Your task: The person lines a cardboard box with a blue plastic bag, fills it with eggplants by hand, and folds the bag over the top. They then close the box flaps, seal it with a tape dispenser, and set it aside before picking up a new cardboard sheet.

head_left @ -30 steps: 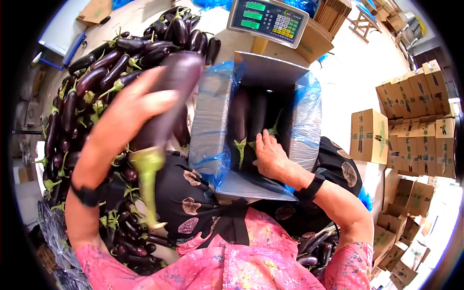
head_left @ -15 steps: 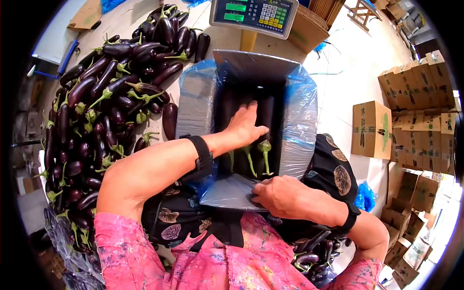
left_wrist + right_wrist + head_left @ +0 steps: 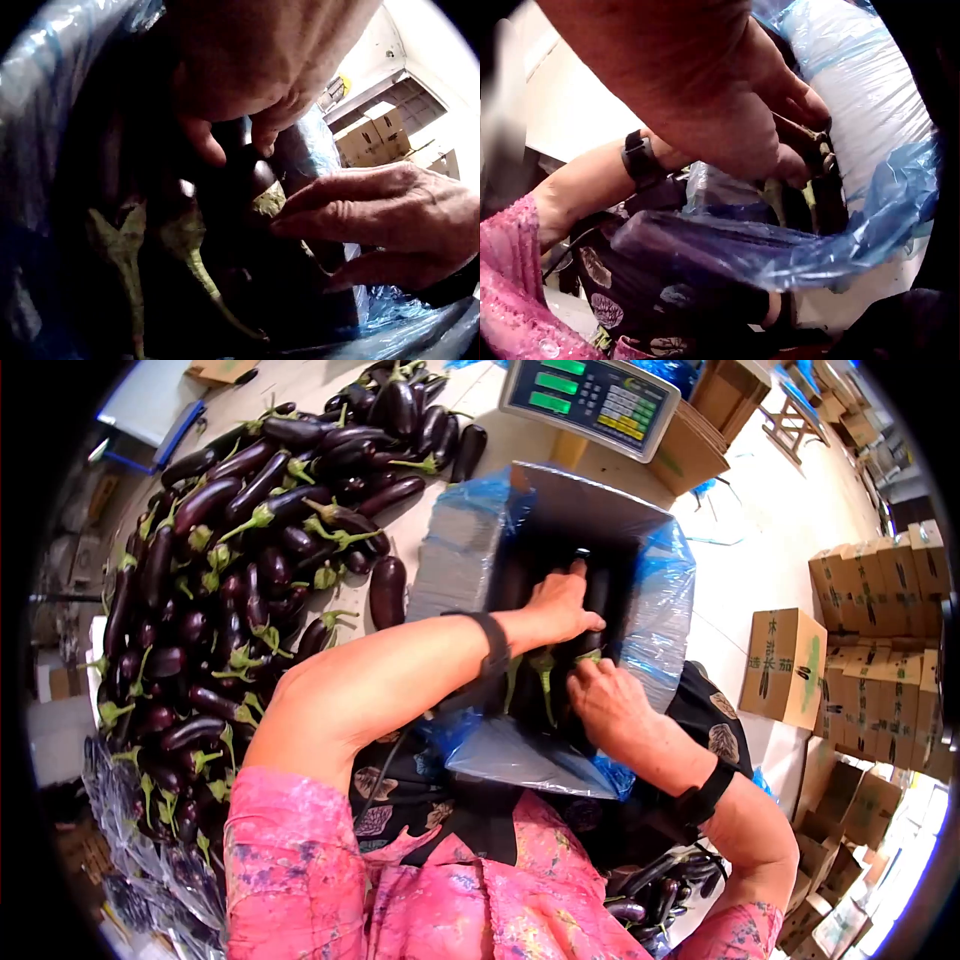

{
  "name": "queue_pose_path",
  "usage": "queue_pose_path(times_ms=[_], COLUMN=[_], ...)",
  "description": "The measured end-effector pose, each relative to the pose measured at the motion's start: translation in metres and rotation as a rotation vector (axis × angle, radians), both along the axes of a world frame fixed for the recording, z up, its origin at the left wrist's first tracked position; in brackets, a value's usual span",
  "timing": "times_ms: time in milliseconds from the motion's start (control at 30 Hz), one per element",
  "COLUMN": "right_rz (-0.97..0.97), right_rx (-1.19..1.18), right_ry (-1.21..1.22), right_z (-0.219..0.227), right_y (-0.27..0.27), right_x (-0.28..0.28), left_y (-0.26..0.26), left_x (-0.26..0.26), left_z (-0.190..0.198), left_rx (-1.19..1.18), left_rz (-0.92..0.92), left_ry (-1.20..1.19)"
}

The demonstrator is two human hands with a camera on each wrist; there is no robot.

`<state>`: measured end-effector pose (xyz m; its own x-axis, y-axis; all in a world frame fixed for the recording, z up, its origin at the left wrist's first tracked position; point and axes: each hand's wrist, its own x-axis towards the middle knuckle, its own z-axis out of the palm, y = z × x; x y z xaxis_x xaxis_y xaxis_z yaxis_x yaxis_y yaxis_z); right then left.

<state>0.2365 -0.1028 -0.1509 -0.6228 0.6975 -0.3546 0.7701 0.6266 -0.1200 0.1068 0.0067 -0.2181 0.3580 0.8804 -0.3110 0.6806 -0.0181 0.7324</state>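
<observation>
An open box (image 3: 457, 565) lined with blue film holds several dark eggplants, their green stems (image 3: 546, 678) towards the person. My left hand (image 3: 556, 608) reaches inside and rests on the eggplants, one finger extended forward and the thumb out to the side. In the left wrist view, that hand (image 3: 259, 64) is over the rightmost eggplant (image 3: 262, 174). My right hand (image 3: 618, 710), at the box's near right, pinches this eggplant at its green cap (image 3: 268, 201). The right wrist view shows the right hand's (image 3: 705, 97) fingers bent around the stem end; shadow hides the box's depth.
A large heap of eggplants (image 3: 250, 560) lies left of the box. A scale display (image 3: 592, 402) stands beyond it. Printed cartons (image 3: 785, 668) are stacked at the right. More eggplants (image 3: 660, 890) lie at the lower right.
My left hand brought an eggplant from the left into the box and now rests inside. My right hand went to the near flap, then moved up to the rightmost eggplant's cap.
</observation>
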Motion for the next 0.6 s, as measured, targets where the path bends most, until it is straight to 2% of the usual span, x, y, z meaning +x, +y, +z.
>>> queue_pose_path(times_ms=[67, 100, 200, 233, 300, 333, 400, 433, 467, 500, 533, 567, 600], right_rz=[-0.013, -0.043, -0.055, -0.069, -0.050, -0.071, -0.084, -0.087, -0.080, -0.057, -0.034, -0.023, -0.021], right_rx=[-0.004, -0.002, -0.065, -0.082, -0.138, -0.145, -0.127, -0.140, -0.160, -0.120, -0.125, -0.160, -0.198], right_ry=[0.038, 0.076, 0.013, 0.011, 0.043, -0.016, 0.015, 0.042, -0.060, 0.014, -0.002, -0.007, -0.020], right_z=[-0.004, -0.011, -0.007, -0.010, -0.023, -0.025, -0.042, -0.036, -0.047, -0.052, -0.051, -0.038, -0.027], right_y=[0.008, 0.009, 0.016, 0.019, 0.033, 0.037, 0.046, 0.049, 0.055, 0.052, 0.054, 0.053, 0.053], right_x=[0.001, 0.004, 0.000, 0.000, 0.005, 0.001, 0.002, -0.002, 0.004, 0.011, 0.012, 0.005, -0.001], left_y=[0.021, 0.034, 0.051, 0.050, 0.046, 0.036, 0.009, -0.012, -0.037, -0.067, -0.095, -0.134, -0.171], left_x=[-0.004, -0.017, -0.078, -0.105, -0.161, -0.196, -0.260, -0.287, -0.314, -0.338, -0.361, -0.375, -0.387], left_z=[0.001, 0.028, 0.077, 0.106, 0.138, 0.151, 0.149, 0.135, 0.117, 0.102, 0.066, 0.049, 0.043], left_rx=[-0.017, -0.041, -0.306, -0.273, -0.217, -0.176, -0.130, -0.045, -0.020, -0.054, -0.081, -0.145, -0.158], left_rz=[-0.134, -0.296, -0.191, -0.199, -0.165, -0.131, 0.082, 0.143, 0.259, 0.352, 0.460, 0.691, 0.833], left_ry=[0.091, 0.069, -0.468, -0.477, -0.504, -0.488, -0.613, -0.687, -0.616, -0.576, -0.584, -0.670, -0.635])
